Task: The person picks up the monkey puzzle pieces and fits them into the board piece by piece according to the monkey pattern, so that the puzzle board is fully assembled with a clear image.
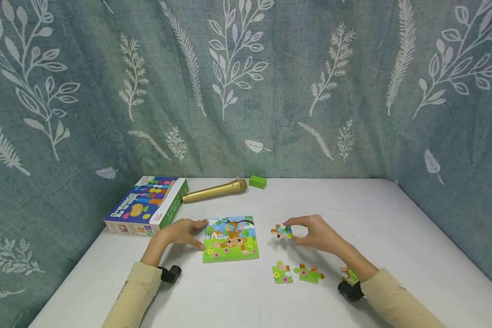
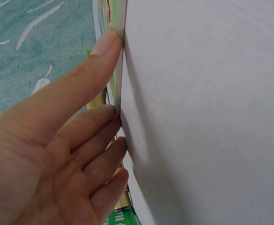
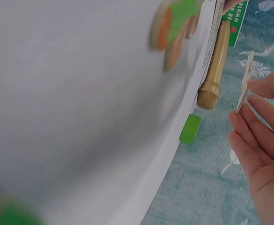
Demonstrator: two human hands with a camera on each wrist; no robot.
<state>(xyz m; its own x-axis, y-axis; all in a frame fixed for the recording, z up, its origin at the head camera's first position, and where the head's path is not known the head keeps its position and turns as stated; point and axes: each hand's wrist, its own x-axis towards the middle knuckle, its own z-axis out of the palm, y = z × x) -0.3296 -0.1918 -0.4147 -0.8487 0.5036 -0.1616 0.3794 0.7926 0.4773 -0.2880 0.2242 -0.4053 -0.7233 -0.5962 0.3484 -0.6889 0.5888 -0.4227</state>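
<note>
A square jigsaw puzzle board with a monkey picture lies flat on the table. My left hand touches its left edge, thumb near the lower corner and index finger near the upper one. In the left wrist view, the thumb rests along the board's edge, the other fingers loosely bent. To the right of the board, my right hand pinches a puzzle piece between thumb and fingers. That piece appears edge-on in the right wrist view, raised over the table.
Nearer to me lie two loose puzzle pieces, one square-shaped and one wider. Another piece is partly hidden under my right wrist. Behind are a game box, a gold microphone and a green block, near the curtain.
</note>
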